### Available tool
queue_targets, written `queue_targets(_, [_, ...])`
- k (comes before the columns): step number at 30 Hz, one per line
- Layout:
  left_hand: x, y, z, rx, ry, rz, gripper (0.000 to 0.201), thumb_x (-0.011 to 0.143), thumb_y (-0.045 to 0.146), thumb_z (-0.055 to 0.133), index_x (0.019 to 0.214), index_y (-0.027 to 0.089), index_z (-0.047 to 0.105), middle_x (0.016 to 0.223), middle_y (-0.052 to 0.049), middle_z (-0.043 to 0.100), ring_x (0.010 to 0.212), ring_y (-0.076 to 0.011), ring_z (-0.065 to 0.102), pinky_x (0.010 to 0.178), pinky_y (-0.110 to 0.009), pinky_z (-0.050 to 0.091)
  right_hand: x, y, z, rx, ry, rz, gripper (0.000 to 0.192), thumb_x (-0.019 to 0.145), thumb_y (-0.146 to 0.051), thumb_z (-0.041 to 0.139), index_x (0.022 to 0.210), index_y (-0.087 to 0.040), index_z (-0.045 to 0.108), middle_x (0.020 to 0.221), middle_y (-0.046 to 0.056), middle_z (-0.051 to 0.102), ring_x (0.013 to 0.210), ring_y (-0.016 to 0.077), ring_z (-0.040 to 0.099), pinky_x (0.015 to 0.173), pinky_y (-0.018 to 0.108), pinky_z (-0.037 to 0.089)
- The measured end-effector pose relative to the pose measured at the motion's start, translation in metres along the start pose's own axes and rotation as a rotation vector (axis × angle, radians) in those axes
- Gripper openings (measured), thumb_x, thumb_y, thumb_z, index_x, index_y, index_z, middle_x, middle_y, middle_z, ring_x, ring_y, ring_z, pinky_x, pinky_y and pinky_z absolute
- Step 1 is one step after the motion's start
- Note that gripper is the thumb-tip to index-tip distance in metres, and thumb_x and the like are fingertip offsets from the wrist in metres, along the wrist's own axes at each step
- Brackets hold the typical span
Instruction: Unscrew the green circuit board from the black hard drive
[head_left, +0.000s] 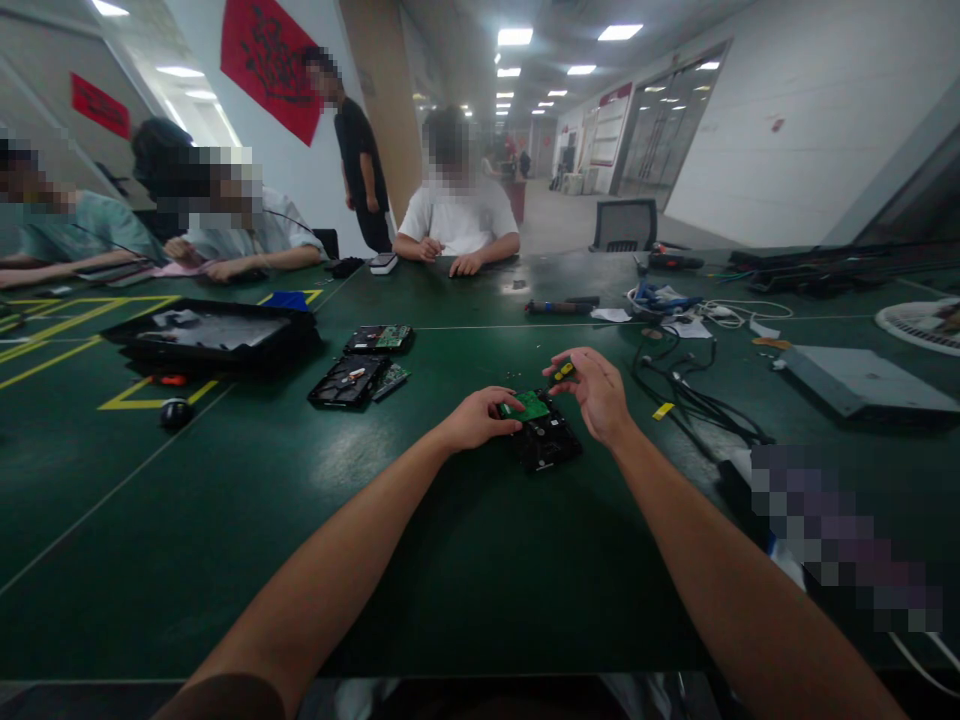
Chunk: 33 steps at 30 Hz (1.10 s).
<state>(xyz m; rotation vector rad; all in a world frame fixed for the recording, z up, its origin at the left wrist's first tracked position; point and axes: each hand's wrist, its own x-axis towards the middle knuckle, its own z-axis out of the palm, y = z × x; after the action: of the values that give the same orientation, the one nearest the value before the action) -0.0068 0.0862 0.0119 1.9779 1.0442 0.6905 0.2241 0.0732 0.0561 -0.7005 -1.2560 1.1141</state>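
A black hard drive (551,447) with a green circuit board (531,406) on its upper part lies on the table in front of me. My left hand (484,418) grips its left side, thumb and fingers curled at the board's edge. Over the drive's upper right corner, my right hand (594,395) pinches a small yellow-and-black screwdriver (563,372). The tool's tip is too small to make out. Tiny loose pieces, perhaps screws, lie just beyond the drive.
Left of the hands are another drive (379,339), an opened drive casing (349,381) and a black tray (217,335). Black cables (694,395), a yellow piece (662,411) and a grey metal box (874,383) lie rightward. Several people are around the table (360,560).
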Motion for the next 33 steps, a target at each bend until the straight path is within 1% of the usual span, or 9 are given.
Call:
queue_targets(5, [-0.0004,0.0008,-0.0002,0.009,-0.006,-0.007,0.034,0.08,0.032,0.081,0.112,0.023,0.076,0.144,-0.009,0.056,0.076,-0.011,0.058,0.075,-0.031,0.054,-0.0007,0.0025,0.0017,0.056,0.021,0.013,0.027,0.092,-0.05,0.067,0.093,-0.022,0.066,0.095,0.003,0.068,0.089,0.0208,0.072,0.064,0.032,0.061])
queue_targets(9, [-0.0004,0.0005,-0.0003,0.005,-0.001,0.008,0.034,0.08,0.032,0.081,0.112,0.022,0.075,0.144,-0.009,0.055,0.075,-0.0108,0.058,0.075,-0.031,0.054,0.0,0.0015,0.0004,0.053,-0.006,0.007,0.031,0.094,-0.052,0.06,0.101,-0.023,0.07,0.098,0.004,0.068,0.091,0.021,0.072,0.068,0.033,0.062])
queue_targets(11, [-0.0003,-0.0002,-0.0002,0.001,-0.003,0.01,0.034,0.08,0.033,0.081,0.112,0.022,0.075,0.144,-0.01,0.055,0.075,-0.0109,0.058,0.076,-0.032,0.054,0.0005,0.0012,-0.001,-0.004,-0.005,-0.004,0.03,0.094,-0.051,0.063,0.103,-0.024,0.071,0.097,0.004,0.069,0.092,0.0205,0.07,0.067,0.031,0.061])
queue_targets(13, [-0.0004,-0.0009,-0.0001,-0.001,-0.002,0.008,0.034,0.08,0.033,0.081,0.111,0.022,0.076,0.144,-0.01,0.056,0.075,-0.0111,0.058,0.076,-0.032,0.054,0.0009,0.0017,-0.0018,-0.051,0.017,-0.016,0.026,0.092,-0.049,0.067,0.1,-0.025,0.072,0.094,0.004,0.069,0.09,0.019,0.069,0.065,0.029,0.06])
queue_targets(17, [-0.0003,-0.0005,-0.0002,-0.004,-0.001,-0.001,0.034,0.08,0.033,0.081,0.112,0.022,0.075,0.145,-0.01,0.055,0.075,-0.0108,0.058,0.076,-0.032,0.054,0.0008,0.0036,-0.0006,-0.026,0.046,0.001,0.023,0.088,-0.046,0.073,0.093,-0.024,0.067,0.091,0.002,0.068,0.085,0.0178,0.069,0.062,0.028,0.06])
queue_targets(22, [-0.0002,0.0009,-0.0009,0.021,-0.009,-0.015,0.035,0.08,0.035,0.081,0.112,0.023,0.076,0.145,-0.009,0.055,0.076,-0.0118,0.059,0.074,-0.031,0.054,0.0001,0.002,0.0013,0.047,0.007,0.017,0.03,0.093,-0.053,0.063,0.1,-0.024,0.068,0.097,0.004,0.069,0.09,0.0203,0.071,0.067,0.032,0.061])
queue_targets(25, [-0.0005,0.0007,-0.0009,0.026,-0.005,-0.009,0.035,0.08,0.036,0.081,0.112,0.023,0.076,0.145,-0.01,0.056,0.076,-0.012,0.059,0.075,-0.032,0.054,0.0,0.0,0.0009,0.009,-0.001,0.008,0.031,0.094,-0.052,0.062,0.105,-0.024,0.071,0.097,0.004,0.069,0.092,0.0208,0.071,0.066,0.031,0.061])
queue_targets(29, [-0.0008,0.0008,-0.0004,0.015,0.002,0.004,0.034,0.08,0.034,0.08,0.112,0.022,0.076,0.145,-0.01,0.056,0.076,-0.0117,0.06,0.076,-0.032,0.054,-0.0005,-0.0001,0.0002,-0.097,0.005,-0.029,0.027,0.093,-0.048,0.066,0.099,-0.023,0.074,0.095,0.005,0.07,0.089,0.018,0.067,0.063,0.027,0.059])
queue_targets(33, [-0.0002,0.0015,-0.0006,0.0,-0.001,-0.012,0.034,0.08,0.033,0.081,0.112,0.022,0.075,0.145,-0.01,0.056,0.074,-0.0108,0.059,0.075,-0.032,0.055,-0.0011,0.0018,0.0006,-0.088,0.015,-0.009,0.026,0.091,-0.05,0.069,0.093,-0.024,0.07,0.088,0.003,0.07,0.081,0.0171,0.067,0.061,0.028,0.058])
